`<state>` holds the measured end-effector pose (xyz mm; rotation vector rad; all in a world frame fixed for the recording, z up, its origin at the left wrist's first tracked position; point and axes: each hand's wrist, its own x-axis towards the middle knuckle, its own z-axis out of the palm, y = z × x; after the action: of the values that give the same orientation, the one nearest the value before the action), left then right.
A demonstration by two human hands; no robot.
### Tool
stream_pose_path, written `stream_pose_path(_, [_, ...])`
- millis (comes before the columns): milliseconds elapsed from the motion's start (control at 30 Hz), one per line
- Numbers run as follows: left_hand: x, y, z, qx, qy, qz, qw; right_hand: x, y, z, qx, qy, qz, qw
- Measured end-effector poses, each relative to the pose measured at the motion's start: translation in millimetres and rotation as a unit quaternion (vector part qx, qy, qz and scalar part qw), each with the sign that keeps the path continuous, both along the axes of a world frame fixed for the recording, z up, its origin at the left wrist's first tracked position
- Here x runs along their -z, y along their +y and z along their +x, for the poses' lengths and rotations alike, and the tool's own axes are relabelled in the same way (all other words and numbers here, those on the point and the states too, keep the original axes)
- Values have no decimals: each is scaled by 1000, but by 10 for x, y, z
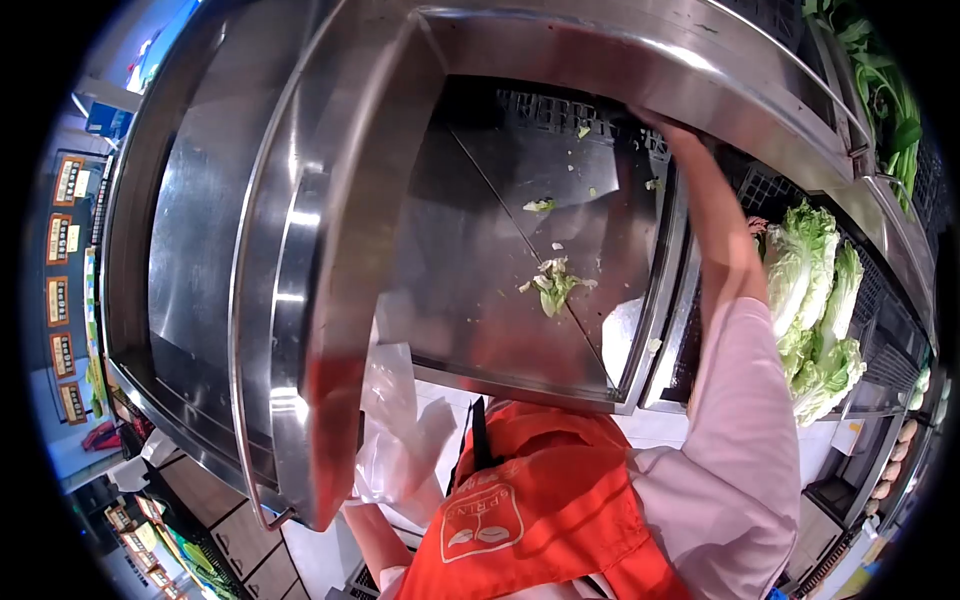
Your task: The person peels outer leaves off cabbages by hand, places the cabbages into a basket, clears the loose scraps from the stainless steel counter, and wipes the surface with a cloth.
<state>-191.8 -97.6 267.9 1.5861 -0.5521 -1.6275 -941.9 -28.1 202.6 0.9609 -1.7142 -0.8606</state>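
Note:
My right arm stretches over a metal display bin [460,240]. My right hand [648,118] is at its far right corner beside a black plastic grate [550,108], with the fingers blurred and in shadow. Wilted leaf scraps [555,287] lie on the bin floor, along with a smaller leaf piece [539,205] and several tiny bits. Low on the left, a clear plastic bag [388,425] is held at my left hand [415,495]. The bag's folds mostly cover that hand, so its fingers barely show.
Heads of napa cabbage [805,290] sit in a black crate to the right. Leafy greens [880,90] lie at the upper right. A curved metal rail [240,300] runs along the bin's left side. Price signs [60,240] line the far left.

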Motion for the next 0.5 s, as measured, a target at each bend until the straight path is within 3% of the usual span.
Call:
stream_pose_path(33, [4,3,-14,2,-2,-1,1000,-1,-59,179,-14,-261,-124,957])
stream_pose_path(67, [7,-34,-52,4,-5,-6,1000,-11,-98,379,-25,-498,-239,833])
stream_pose_path(133, [20,-19,-72,6,-8,-5,1000,91,-11,1063,-10,-549,-314,774])
stream_pose_path(200, [14,-17,-69,9,-11,-6,1000,246,183,1497,41,-676,-194,710])
stream_pose_path(267, [8,-25,-75,14,-15,-10,1000,171,417,1776,-21,-812,-150,564])
stream_pose_path(300, [19,-33,-79,15,-16,-13,1000,305,508,1746,-53,-891,-161,421])
stream_pose_path(333, [24,-27,-71,18,-18,-12,1000,-205,595,1872,-79,-887,-217,400])
stream_pose_path(367, [20,-37,-79,20,-21,-13,999,-442,661,1768,7,-902,-219,372])
stream_pose_path(400, [24,-56,-90,20,-22,-16,999,-354,759,1565,-81,-893,-290,334])
stream_pose_path(433, [27,-75,-86,21,-24,-18,999,-289,901,1282,-161,-809,-303,477])
stream_pose_path(467, [34,-96,-80,21,-26,-22,999,-405,940,1079,-65,-800,-308,511])
stream_pose_path(500, [43,-132,-107,23,-26,-26,999,-518,1005,970,1,-726,-285,626])
